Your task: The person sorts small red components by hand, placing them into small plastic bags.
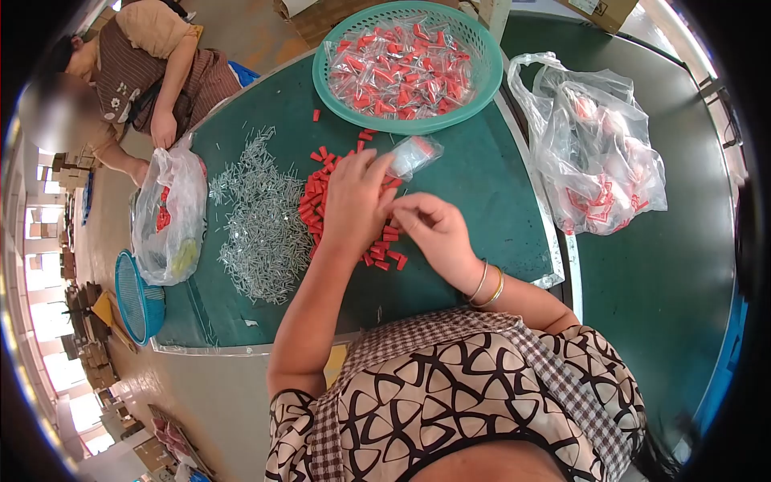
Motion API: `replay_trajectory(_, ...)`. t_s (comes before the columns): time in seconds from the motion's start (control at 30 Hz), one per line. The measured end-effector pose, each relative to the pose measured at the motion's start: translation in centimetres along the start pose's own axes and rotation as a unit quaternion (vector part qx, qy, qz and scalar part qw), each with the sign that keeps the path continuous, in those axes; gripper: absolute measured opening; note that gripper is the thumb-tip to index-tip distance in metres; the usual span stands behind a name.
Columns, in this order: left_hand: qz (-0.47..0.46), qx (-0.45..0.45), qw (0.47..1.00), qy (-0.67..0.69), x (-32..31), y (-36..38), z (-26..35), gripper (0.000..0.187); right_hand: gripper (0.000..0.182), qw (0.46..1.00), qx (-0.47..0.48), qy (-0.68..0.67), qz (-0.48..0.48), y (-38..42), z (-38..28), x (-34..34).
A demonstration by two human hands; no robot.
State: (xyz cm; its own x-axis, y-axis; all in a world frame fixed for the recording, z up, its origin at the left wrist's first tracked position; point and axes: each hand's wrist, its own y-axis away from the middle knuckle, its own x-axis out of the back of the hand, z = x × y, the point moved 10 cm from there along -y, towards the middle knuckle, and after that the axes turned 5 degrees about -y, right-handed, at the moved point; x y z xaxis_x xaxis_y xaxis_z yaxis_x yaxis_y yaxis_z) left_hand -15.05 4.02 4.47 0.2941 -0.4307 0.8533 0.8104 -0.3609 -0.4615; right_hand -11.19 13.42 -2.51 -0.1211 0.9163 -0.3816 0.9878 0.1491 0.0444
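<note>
My left hand [353,201] is over a pile of small red plastic plugs [315,193] on the green table [482,201], its fingers pinching a small clear bag [414,154] with red pieces inside. My right hand [434,233], with bangles on the wrist, is just to the right, fingers curled close to the left hand's fingertips; I cannot tell what it holds. A heap of silver screws [261,217] lies to the left of the red plugs.
A teal basket [480,88] full of filled small bags stands at the back. A large clear plastic bag [594,153] lies at right, another bag [169,213] at left beside a blue basket [136,297]. Another person [152,64] sits at the far left.
</note>
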Motion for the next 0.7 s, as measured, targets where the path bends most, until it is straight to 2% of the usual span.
replay_trajectory(0.07,-0.003,-0.025,0.999,-0.037,-2.0,-0.8,0.2,0.035,0.014,0.998,0.035,-0.041,0.019,-0.8,-0.3,1.3)
replay_trajectory(0.17,-0.085,-0.028,0.995,-0.055,-4.4,-1.7,0.3,0.024,0.018,0.992,0.090,-0.030,0.082,-1.5,-1.1,3.4)
replay_trajectory(0.2,-0.076,-0.029,0.996,-0.037,-4.4,-1.8,0.3,0.021,0.032,0.991,0.091,0.023,0.098,-1.9,-1.0,4.3)
replay_trajectory(0.3,-0.024,-0.026,0.999,0.021,-2.9,-2.0,-0.2,0.012,0.047,0.976,0.107,0.030,0.184,-2.6,-1.5,6.9)
replay_trajectory(0.33,0.009,-0.021,0.999,0.046,-1.6,-1.8,-0.1,0.010,0.057,0.982,0.077,0.012,0.174,-2.9,-1.5,7.3)
replay_trajectory(0.43,0.073,-0.037,0.993,0.080,0.9,-0.6,0.7,0.013,0.061,0.966,-0.107,-0.195,0.131,-3.0,1.3,6.9)
replay_trajectory(0.47,0.090,-0.045,0.991,0.084,1.5,-0.1,1.0,0.016,0.066,0.953,-0.158,-0.258,0.033,-3.2,2.0,5.5)
replay_trajectory(0.57,0.075,-0.124,0.986,0.079,1.9,1.2,3.6,0.020,0.062,0.923,-0.175,-0.343,-0.009,-2.5,1.8,3.2)
replay_trajectory(0.6,0.059,-0.147,0.985,0.074,1.2,2.1,4.0,0.023,0.052,0.922,-0.170,-0.348,0.001,-2.3,1.3,2.8)
replay_trajectory(0.7,0.031,-0.100,0.986,0.126,1.6,2.7,4.5,0.024,0.049,0.959,-0.133,-0.249,-0.011,-2.3,2.1,3.3)
